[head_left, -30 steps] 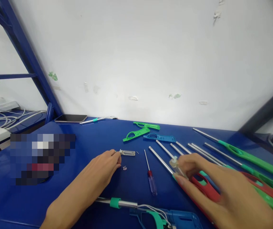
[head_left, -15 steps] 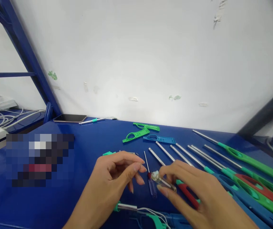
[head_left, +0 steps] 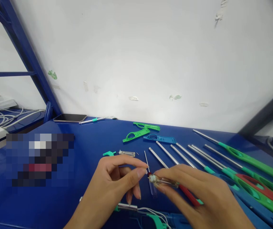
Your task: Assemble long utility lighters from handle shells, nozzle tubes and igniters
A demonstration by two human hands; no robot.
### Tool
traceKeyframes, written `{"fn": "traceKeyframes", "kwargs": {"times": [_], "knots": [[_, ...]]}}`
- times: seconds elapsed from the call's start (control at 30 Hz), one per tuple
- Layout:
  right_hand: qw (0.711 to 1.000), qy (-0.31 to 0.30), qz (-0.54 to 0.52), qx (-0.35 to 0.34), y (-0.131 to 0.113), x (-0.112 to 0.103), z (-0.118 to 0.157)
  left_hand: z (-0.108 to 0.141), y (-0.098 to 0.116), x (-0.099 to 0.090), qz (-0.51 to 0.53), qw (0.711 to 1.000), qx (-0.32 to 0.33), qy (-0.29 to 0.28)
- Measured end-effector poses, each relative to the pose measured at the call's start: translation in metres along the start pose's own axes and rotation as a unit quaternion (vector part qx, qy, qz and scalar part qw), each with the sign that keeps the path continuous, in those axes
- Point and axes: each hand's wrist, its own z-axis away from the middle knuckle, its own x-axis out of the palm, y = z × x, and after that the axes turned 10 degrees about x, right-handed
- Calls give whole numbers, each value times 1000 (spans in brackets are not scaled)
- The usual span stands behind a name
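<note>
Between its thumb and fingers, my right hand (head_left: 188,187) holds a small clear part with a whitish end (head_left: 153,178) pointing left. My left hand (head_left: 119,181) is just left of that end, thumb and index fingertip pinched together; whatever they hold is too small to name. Behind the held part, a screwdriver (head_left: 152,188) with a clear purple handle and red collar lies on the blue table (head_left: 79,152). Beyond my left hand rest a small clear part (head_left: 127,153) and a teal clip (head_left: 109,153). A metal tube (head_left: 128,207) with white wires lies below my hands.
Several metal rods with green, blue and red handles (head_left: 253,160) fan out at the right. Green (head_left: 137,135) and blue (head_left: 161,139) handle shells lie at the back. A phone (head_left: 70,118) and thin rod (head_left: 92,120) are near the wall.
My left thumb and index fingertip have closed together and moved slightly right. The part in my right hand has turned and shifted a little left, nearer my left fingertips.
</note>
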Motion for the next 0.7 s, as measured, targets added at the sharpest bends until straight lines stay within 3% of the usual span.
{"fn": "traceKeyframes", "kwargs": {"times": [0.33, 0.53, 0.7], "knots": [[999, 32, 26, -13, 3, 2, 0, 4, -5, -2, -2, 1000, 3, -2], [994, 76, 57, -56, 3, 3, -2, 2, -4, -2, -39, 999, 26, -1], [994, 75, 46, -72, 1, 2, -4, 2, -2, -2, -30, 999, 23, -8]]}}
